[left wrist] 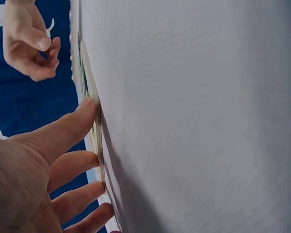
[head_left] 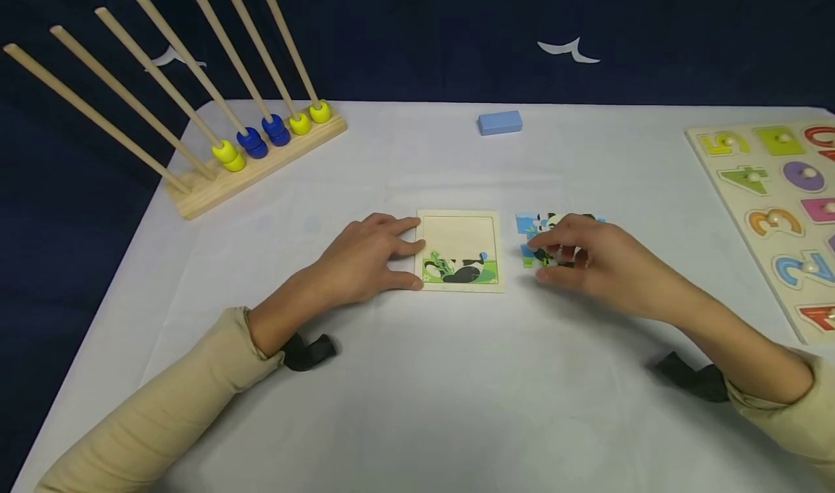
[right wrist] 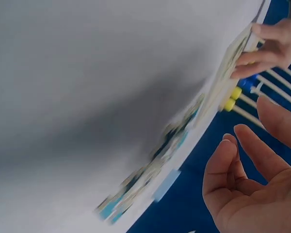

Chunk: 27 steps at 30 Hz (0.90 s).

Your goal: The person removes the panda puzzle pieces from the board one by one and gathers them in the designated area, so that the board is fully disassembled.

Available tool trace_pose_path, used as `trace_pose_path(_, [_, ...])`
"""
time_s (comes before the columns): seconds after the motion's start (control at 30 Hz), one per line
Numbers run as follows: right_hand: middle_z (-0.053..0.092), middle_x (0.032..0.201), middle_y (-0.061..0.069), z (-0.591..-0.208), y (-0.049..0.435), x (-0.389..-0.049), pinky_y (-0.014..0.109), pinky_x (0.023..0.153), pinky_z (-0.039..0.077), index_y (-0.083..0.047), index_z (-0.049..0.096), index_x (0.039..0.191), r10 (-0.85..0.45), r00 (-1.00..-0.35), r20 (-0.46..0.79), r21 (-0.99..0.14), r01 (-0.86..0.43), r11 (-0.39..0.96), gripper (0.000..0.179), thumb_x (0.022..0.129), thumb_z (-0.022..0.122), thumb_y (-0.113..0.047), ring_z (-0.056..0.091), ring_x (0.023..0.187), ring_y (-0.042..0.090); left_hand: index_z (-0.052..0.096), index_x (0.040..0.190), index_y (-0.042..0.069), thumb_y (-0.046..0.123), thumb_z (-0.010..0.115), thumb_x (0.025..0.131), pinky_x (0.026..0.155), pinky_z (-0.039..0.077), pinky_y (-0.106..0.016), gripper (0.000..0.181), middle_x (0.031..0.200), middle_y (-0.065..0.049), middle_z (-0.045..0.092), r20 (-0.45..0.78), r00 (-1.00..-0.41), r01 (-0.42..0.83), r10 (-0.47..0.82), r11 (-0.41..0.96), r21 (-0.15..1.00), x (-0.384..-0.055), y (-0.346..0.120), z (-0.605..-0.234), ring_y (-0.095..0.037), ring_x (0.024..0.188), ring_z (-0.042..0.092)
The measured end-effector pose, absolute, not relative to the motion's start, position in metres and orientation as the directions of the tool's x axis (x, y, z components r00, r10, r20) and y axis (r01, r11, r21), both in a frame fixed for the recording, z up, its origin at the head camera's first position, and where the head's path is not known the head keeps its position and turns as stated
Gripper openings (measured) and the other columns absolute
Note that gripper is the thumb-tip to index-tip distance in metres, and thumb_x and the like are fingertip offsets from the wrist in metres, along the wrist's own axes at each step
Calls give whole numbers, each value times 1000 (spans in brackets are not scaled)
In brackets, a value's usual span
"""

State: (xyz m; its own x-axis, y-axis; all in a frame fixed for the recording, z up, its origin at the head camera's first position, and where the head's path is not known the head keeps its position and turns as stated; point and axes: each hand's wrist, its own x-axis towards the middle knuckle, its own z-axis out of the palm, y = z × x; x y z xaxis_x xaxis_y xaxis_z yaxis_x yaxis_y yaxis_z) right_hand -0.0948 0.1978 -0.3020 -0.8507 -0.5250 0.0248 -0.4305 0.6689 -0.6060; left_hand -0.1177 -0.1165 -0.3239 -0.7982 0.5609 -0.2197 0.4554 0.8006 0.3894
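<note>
A small wooden puzzle tray (head_left: 457, 235) lies mid-table, its lower part filled with a panda-and-grass picture and its upper part bare wood. My left hand (head_left: 365, 257) touches the tray's left edge with spread, fairly straight fingers; in the left wrist view the thumb (left wrist: 72, 128) and fingertips meet that edge. Loose panda puzzle pieces (head_left: 525, 223) lie to the right of the tray. Over them hovers my right hand (head_left: 607, 264), partly covering them. The right wrist view shows its fingers loosely bent, with nothing between them and the pieces (right wrist: 150, 167) apart from it.
A wooden peg stand (head_left: 261, 172) with yellow and blue beads stands at the back left. A blue block (head_left: 500, 123) lies near the far edge. At the right is a number-and-shape peg board (head_left: 766, 246). Black straps (head_left: 306, 353) hang at both wrists.
</note>
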Motion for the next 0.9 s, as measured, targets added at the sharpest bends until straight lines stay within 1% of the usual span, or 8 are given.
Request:
trace_pose_path(0.13, [58, 90, -3, -298, 178, -97, 25, 70, 43, -5, 71, 116, -557, -830, -10, -638, -424, 643, 33, 85, 79, -10, 51, 81, 15, 59, 137, 14, 41, 77, 86, 106, 32, -53, 61, 155, -6, 38, -220, -800, 456, 559, 803, 383, -118, -117, -323, -31, 138, 35])
trace_pose_path(0.27, [61, 93, -5, -295, 160, -101, 28, 71, 43, -6, 72, 116, -593, -805, -25, -642, -442, 627, 32, 86, 78, -12, 52, 85, 16, 59, 137, 14, 42, 76, 86, 106, 32, -53, 60, 155, -6, 38, -230, -797, 453, 559, 805, 383, -118, -117, -323, -30, 139, 34])
trace_pose_path(0.47, [62, 95, 0, -293, 139, -109, 32, 70, 45, -5, 70, 117, -613, -787, -65, -648, -434, 626, 32, 87, 76, -12, 54, 83, 16, 58, 138, 16, 44, 74, 87, 107, 31, -53, 60, 156, -5, 37, -254, -794, 452, 553, 816, 361, -118, -117, -323, -30, 139, 33])
trace_pose_path(0.63, [60, 92, 3, -303, 120, -115, 36, 71, 43, -3, 68, 120, -640, -761, -105, -649, -435, 624, 34, 88, 75, -12, 52, 81, 18, 58, 139, 16, 45, 73, 88, 108, 30, -52, 61, 157, -5, 35, -265, -790, 453, 553, 817, 356, -119, -118, -322, -29, 140, 32])
trace_pose_path(0.83, [55, 88, 5, -311, 103, -119, 35, 71, 41, 1, 65, 124, -678, -714, -173, -600, -470, 648, 39, 89, 74, -12, 49, 79, 18, 58, 139, 16, 45, 73, 88, 107, 31, -53, 60, 157, -5, 35, -262, -786, 460, 561, 812, 359, -119, -117, -322, -29, 140, 33])
trace_pose_path(0.9, [55, 91, 5, -312, 99, -120, 34, 72, 42, 2, 63, 127, -682, -704, -199, -576, -479, 662, 43, 88, 75, -14, 50, 80, 19, 59, 138, 16, 45, 73, 88, 107, 31, -53, 60, 156, -5, 36, -261, -786, 459, 560, 812, 359, -119, -117, -322, -29, 140, 33])
